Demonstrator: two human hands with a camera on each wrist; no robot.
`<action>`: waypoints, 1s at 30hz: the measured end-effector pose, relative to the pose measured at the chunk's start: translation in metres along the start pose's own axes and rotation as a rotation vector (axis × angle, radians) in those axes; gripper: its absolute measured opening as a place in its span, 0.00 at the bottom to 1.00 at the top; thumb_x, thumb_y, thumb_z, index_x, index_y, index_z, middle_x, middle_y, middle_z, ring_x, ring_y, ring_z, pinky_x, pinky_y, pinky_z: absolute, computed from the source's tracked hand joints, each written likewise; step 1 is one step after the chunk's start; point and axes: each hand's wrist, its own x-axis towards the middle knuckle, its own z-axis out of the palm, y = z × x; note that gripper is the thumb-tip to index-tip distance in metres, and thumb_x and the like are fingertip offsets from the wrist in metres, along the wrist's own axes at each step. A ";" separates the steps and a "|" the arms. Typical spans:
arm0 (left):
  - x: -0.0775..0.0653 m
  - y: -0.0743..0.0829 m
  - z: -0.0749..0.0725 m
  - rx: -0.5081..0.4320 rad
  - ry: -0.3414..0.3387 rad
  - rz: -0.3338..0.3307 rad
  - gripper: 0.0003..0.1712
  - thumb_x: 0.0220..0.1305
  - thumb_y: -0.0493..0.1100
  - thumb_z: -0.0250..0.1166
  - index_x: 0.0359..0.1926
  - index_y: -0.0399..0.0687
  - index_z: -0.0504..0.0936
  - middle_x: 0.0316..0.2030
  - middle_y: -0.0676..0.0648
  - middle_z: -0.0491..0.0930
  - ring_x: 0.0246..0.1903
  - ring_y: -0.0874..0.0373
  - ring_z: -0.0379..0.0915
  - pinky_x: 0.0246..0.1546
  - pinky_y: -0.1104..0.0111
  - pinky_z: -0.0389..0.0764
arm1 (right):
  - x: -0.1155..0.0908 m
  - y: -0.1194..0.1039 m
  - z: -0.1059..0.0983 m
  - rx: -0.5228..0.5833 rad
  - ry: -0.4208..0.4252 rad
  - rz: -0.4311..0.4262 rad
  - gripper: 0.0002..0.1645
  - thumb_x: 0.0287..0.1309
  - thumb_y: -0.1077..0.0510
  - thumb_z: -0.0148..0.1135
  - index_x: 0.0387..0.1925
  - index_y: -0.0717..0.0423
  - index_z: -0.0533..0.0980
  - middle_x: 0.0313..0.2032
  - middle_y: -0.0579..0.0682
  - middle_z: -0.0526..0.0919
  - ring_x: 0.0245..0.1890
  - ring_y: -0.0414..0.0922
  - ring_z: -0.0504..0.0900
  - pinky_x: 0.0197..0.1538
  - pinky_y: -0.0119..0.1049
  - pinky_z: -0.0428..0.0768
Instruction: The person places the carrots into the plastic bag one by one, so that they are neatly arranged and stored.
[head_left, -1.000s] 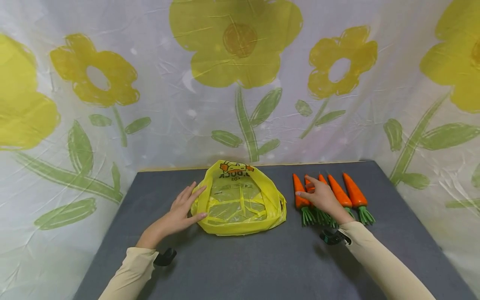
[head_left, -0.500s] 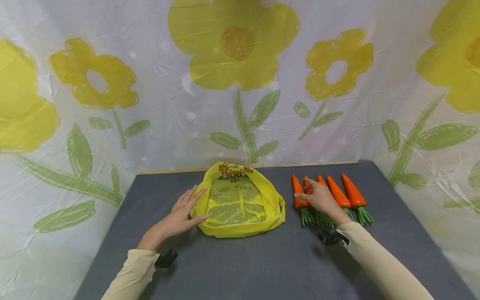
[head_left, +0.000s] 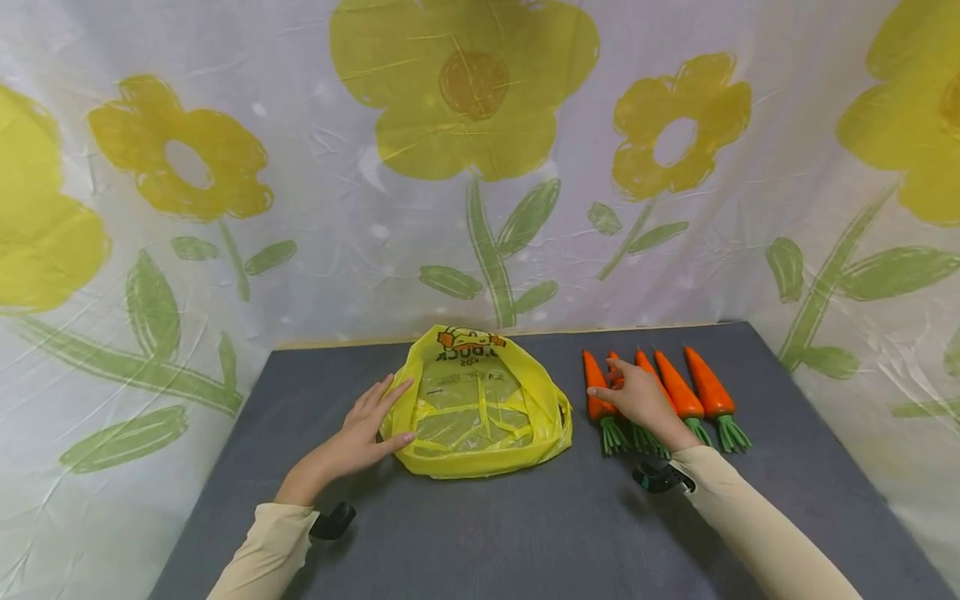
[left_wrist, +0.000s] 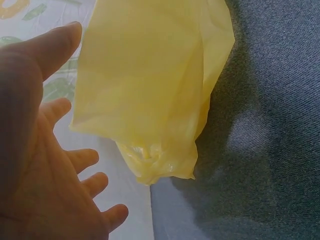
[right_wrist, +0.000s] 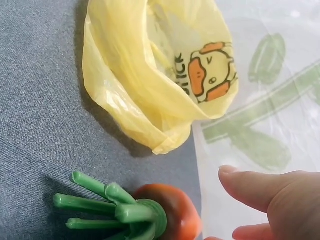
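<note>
A yellow plastic bag (head_left: 480, 463) with a duck print sits at mid-table, its mouth gaping up. My left hand (head_left: 362, 435) is at the bag's left side with fingers spread. In the left wrist view, that thumb and those fingers are straight beside the bag's yellow wall (left_wrist: 140, 70). Several orange carrots with green stems lie in a row on the right. My right hand (head_left: 647, 398) hovers over the row, thumb near the leftmost carrot (head_left: 597, 407), partly hiding the ones behind it. The right wrist view has its thumb extended above a carrot (right_wrist: 181, 212).
The dark grey table (head_left: 480, 542) reaches back to a pale cloth backdrop (head_left: 322, 275) printed with yellow flowers. The rightmost carrot (head_left: 709, 382) lies near the table's right side. Black straps (head_left: 333, 522) circle both wrists.
Both hands, the bag and the carrots stay nearly in place. The head view shifts very slightly.
</note>
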 end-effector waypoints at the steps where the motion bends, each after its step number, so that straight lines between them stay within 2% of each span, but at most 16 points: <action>1: 0.000 0.000 0.000 -0.001 0.000 0.001 0.49 0.67 0.60 0.62 0.80 0.61 0.45 0.79 0.37 0.35 0.76 0.30 0.31 0.65 0.26 0.42 | 0.000 0.000 0.000 0.002 0.000 0.004 0.47 0.62 0.45 0.66 0.73 0.65 0.60 0.58 0.67 0.78 0.51 0.60 0.82 0.45 0.48 0.83; 16: 0.000 -0.006 0.003 -0.003 -0.003 -0.012 0.49 0.67 0.62 0.61 0.79 0.65 0.43 0.79 0.39 0.35 0.77 0.31 0.31 0.65 0.26 0.43 | 0.006 0.001 0.013 -0.041 0.008 -0.034 0.42 0.63 0.49 0.66 0.69 0.68 0.64 0.57 0.69 0.80 0.51 0.61 0.82 0.46 0.50 0.83; 21: 0.000 -0.006 0.003 -0.007 -0.010 -0.016 0.49 0.68 0.61 0.61 0.80 0.64 0.43 0.80 0.39 0.35 0.77 0.32 0.31 0.65 0.27 0.43 | 0.007 0.003 0.017 -0.039 0.002 -0.051 0.40 0.63 0.51 0.66 0.68 0.70 0.65 0.59 0.69 0.78 0.54 0.62 0.81 0.50 0.51 0.82; 30: 0.000 -0.006 0.003 -0.006 -0.015 -0.021 0.50 0.68 0.62 0.60 0.80 0.63 0.42 0.80 0.39 0.36 0.77 0.32 0.31 0.65 0.27 0.43 | 0.009 0.005 0.020 -0.022 -0.014 -0.040 0.39 0.63 0.49 0.65 0.67 0.69 0.67 0.59 0.69 0.78 0.56 0.62 0.80 0.53 0.53 0.81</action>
